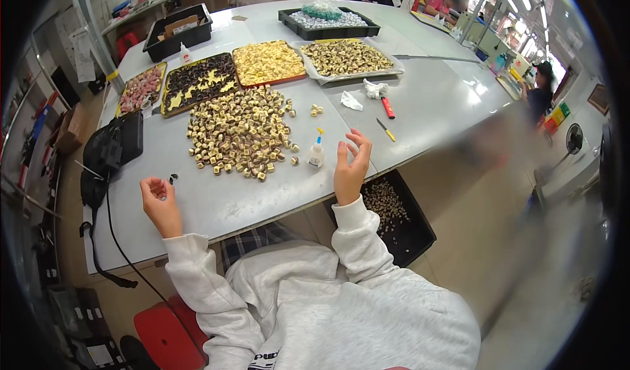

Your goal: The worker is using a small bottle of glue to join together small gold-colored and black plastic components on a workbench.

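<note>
My left hand (161, 206) is over the near left of the table, its fingers curled in; what they hold, if anything, is hidden. A small black piece (173, 178) is beside its fingertips. To the right, my right hand (352, 168) is raised at the table's near edge with its fingers apart and nothing visible in them. Just left of it stands a small squeeze bottle (315, 154) with a blue and yellow nozzle tip. A heap of small cream-and-brown cube-like pieces (239, 133) covers the table between and beyond my hands. A few loose pieces (316, 110) lie to its right.
Trays of pink pieces (141, 89), dark pieces (200, 81), cream pieces (269, 61) and two-toned pieces (348, 58) line the far side. Crumpled tissue (352, 101), a red-handled tool (388, 107) and a yellow-handled knife (386, 130) lie right. A black bag (115, 150) sits left, a black bin (413, 229) below.
</note>
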Demonstrator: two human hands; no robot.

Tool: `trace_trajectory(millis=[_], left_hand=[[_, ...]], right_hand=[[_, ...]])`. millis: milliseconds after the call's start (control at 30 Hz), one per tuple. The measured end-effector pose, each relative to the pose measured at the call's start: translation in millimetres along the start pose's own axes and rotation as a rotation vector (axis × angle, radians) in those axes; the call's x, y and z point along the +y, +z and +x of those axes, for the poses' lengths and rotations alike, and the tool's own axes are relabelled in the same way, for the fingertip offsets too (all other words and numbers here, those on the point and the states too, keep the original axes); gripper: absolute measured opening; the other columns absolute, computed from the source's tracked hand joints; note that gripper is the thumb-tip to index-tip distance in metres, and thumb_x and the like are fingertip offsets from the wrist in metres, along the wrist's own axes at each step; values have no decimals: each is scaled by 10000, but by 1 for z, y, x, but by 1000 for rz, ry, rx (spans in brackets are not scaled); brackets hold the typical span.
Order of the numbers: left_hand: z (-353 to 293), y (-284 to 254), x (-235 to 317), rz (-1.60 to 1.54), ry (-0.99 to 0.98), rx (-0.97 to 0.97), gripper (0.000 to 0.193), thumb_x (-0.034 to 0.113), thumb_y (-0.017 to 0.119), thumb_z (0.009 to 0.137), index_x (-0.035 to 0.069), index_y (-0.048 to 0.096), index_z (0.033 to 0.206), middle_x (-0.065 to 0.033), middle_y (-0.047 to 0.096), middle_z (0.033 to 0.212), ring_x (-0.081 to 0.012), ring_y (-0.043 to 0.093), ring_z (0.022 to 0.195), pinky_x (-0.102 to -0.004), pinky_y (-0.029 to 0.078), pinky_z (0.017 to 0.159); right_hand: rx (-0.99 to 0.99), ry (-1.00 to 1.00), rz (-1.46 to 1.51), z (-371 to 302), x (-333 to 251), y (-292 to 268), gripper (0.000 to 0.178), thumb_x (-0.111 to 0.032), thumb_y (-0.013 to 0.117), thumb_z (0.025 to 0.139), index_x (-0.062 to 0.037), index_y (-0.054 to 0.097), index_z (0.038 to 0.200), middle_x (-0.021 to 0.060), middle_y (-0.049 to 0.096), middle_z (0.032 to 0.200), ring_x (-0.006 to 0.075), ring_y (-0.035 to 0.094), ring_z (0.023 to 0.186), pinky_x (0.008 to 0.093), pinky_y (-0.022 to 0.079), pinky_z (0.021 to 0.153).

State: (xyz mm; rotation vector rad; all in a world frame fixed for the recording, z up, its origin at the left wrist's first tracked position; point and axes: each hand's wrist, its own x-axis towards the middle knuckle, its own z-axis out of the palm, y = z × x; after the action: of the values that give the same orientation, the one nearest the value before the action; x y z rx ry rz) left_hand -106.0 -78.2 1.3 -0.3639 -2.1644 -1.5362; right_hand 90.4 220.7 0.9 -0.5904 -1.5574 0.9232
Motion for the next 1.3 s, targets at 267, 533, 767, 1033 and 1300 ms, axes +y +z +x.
trace_trajectory(millis=[267,533,767,1033,1300], left_hand=[[1,-1,-6,68,42,-72,150,53,613,870,32,468,900,-24,523,776,-120,491,691,-265,448,650],[-1,3,-13,667,503,146,180,71,647,841,16,551,983,-85,572,811,-200,567,769,-300,470,692],[1,1,0,290,3,-256,74,59,642,832,-4,603,830,-96,584,861,-238,566,826,-340,461,773],[3,10,-3,420,311,-60,97,65,639,846,-5,582,881,-93,597,789,-219,570,690,-325,474,680],[6,10,1,346,141,-269,107,42,627,846,-13,535,841,-99,583,784,-210,566,686,-314,470,660]], right_hand=[[4,-2,-5,-1,1,3,211,-95,544,894,-13,508,1085,141,541,1195,233,536,1071,349,450,901],[-277,-2,131,-1,-1,-5,268,-173,581,912,-10,514,1113,131,562,1152,224,561,1022,326,441,865],[-448,-163,-96,-6,-19,1,360,-220,665,858,-18,525,1122,143,590,1048,255,590,925,336,456,808],[-463,-239,-245,-9,-10,5,373,-206,667,842,-2,520,1117,173,600,887,342,583,807,393,470,712],[-441,-242,-279,-9,-8,4,346,-220,644,862,2,522,1098,175,594,838,356,574,753,407,459,669]])
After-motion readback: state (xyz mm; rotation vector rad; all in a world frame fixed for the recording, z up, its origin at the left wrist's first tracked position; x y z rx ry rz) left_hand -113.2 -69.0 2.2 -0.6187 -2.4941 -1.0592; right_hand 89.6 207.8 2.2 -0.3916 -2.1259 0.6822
